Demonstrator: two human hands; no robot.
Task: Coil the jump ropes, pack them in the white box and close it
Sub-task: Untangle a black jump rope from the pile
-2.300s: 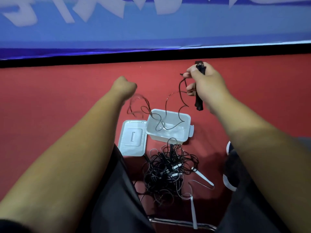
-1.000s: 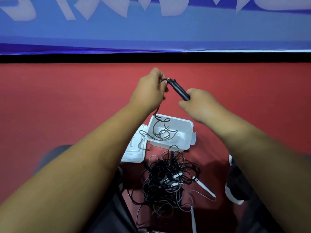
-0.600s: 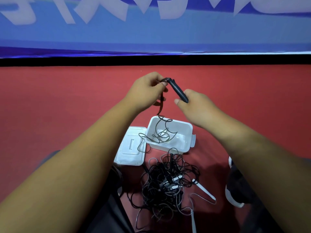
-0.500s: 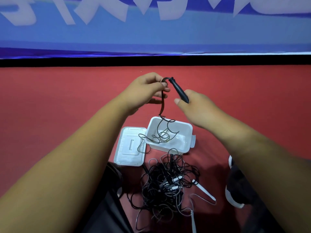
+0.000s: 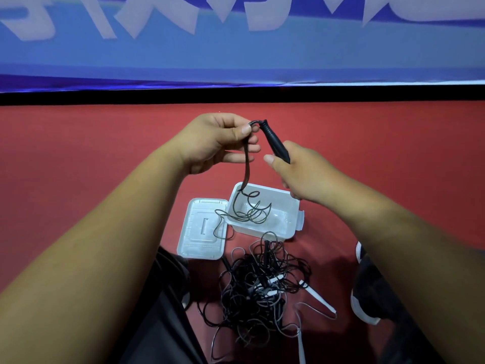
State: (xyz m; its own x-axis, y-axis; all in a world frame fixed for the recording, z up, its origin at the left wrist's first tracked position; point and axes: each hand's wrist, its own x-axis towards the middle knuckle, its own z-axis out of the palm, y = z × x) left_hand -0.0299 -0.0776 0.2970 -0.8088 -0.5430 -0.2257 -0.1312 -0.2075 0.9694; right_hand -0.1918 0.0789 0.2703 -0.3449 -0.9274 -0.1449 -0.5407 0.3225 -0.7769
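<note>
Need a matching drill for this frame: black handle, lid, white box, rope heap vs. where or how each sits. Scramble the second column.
1. black handle
2. lid
3. white box
4. rope heap

a. open, cord trailing into it
b. tangled on the floor, nearer the camera than the box
c. gripped by the right hand
d. flat on the floor, just left of the box

Pairs: 1-c, 2-d, 3-a, 4-b
</note>
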